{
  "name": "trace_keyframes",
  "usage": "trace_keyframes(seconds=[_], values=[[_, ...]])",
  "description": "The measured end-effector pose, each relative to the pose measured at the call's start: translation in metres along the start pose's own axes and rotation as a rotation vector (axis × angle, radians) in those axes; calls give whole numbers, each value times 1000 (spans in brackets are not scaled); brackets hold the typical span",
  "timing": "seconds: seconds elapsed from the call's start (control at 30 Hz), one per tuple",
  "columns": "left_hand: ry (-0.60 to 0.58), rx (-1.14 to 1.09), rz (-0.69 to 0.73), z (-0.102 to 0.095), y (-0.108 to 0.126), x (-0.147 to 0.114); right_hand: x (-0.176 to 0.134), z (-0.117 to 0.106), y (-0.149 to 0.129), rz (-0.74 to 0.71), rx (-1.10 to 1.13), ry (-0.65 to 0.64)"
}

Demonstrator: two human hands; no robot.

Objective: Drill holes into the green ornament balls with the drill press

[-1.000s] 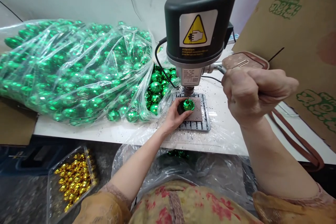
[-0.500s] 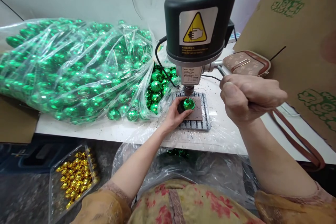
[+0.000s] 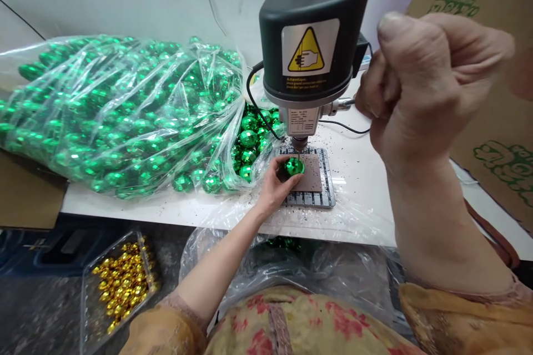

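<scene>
A small black drill press (image 3: pixel 313 39) stands on the white table with its thin bit pointing down. My left hand (image 3: pixel 277 182) grips a shiny green faceted ball (image 3: pixel 295 166) between thumb and fingers, under the bit. Beneath the ball lies a brown board (image 3: pixel 310 175) on the slotted metal base (image 3: pixel 327 194). Up at the right, my right hand (image 3: pixel 433 77) is closed around the drill press's feed handle, most of which the fist hides. Whether the bit's tip touches the ball I cannot tell.
A big clear plastic bag (image 3: pixel 125 116) full of green balls spreads across the table's left side. Gold balls (image 3: pixel 122 283) sit in a clear tub below left. A cardboard box (image 3: pixel 499 138) leans at the right. Dark shavings and a cable lie around the base.
My right hand has risen with the feed handle, and now hides the patterned pouch. The green ball has shifted slightly left in my left hand, with more of the bit showing above it.
</scene>
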State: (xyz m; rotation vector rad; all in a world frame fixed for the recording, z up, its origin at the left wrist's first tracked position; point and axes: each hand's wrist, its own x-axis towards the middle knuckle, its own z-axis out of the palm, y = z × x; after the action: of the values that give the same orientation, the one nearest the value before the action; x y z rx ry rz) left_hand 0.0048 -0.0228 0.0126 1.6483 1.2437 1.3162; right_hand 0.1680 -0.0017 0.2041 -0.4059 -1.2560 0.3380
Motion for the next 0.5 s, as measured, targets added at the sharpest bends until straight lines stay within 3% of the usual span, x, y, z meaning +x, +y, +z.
trace_keyframes(seconds=[0.1, 0.23, 0.33, 0.4, 0.5], values=[[-5, 155, 151, -10, 18, -32, 3, -1, 2, 11, 0, -25], [-396, 379, 609, -25, 31, -93, -1, -4, 0, 49, -27, -53], [-611, 660, 797, -34, 24, -125, -1, -4, -1, 41, -33, -34], [-610, 691, 837, -40, 17, -131, 0, -3, 0, 31, -25, -19], [-338, 591, 778, -54, 10, -111, 0, -3, 2, 20, 1, -18]])
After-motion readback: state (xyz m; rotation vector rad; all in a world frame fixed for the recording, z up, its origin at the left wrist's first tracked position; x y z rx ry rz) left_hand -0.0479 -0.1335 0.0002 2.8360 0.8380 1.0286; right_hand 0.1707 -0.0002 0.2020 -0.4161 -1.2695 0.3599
